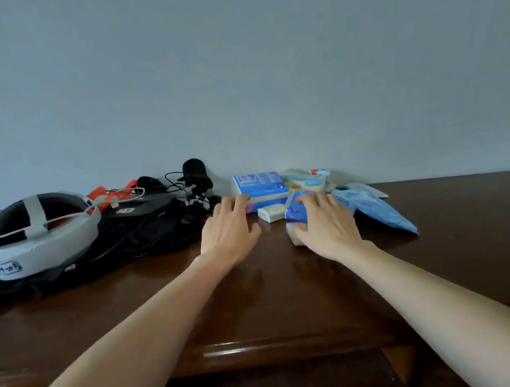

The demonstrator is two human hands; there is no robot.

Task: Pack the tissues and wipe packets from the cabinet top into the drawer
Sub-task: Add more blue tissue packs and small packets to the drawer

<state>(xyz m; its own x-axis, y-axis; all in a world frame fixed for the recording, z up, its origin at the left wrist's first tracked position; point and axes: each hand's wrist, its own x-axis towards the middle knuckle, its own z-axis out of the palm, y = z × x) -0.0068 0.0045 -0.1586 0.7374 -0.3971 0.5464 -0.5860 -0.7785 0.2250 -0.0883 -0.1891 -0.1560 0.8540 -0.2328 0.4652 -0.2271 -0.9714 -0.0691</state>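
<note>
Both my bare forearms reach across the dark wooden cabinet top (275, 290) toward a cluster of packets at its far right, against the grey wall (232, 67).

My left hand (229, 228) is palm down with fingers spread and loosely extended, its fingertips touching the near edge of the blue tissue box (259, 186); it grips nothing.

My right hand (325, 226) lies over a blue wipe packet (295, 209), fingers curled on top of it and thumb against a small pale packet (294, 236) just beneath. I cannot tell whether the grasp has closed.

A small white tissue pack (270, 213) lies between my two hands. A long blue packet (384, 212) extends to the right of my right hand, toward the near side. Farther back sit a yellow-and-blue packet (303, 182) and a pale flat packet (365, 189).

On the far left, well apart from the packets, rest a grey headset (34, 239), a black bag (143, 232) with tangled cables, and a black microphone (195, 171).

The front edge of the cabinet shows near me; whether the drawer is open cannot be made out.
</note>
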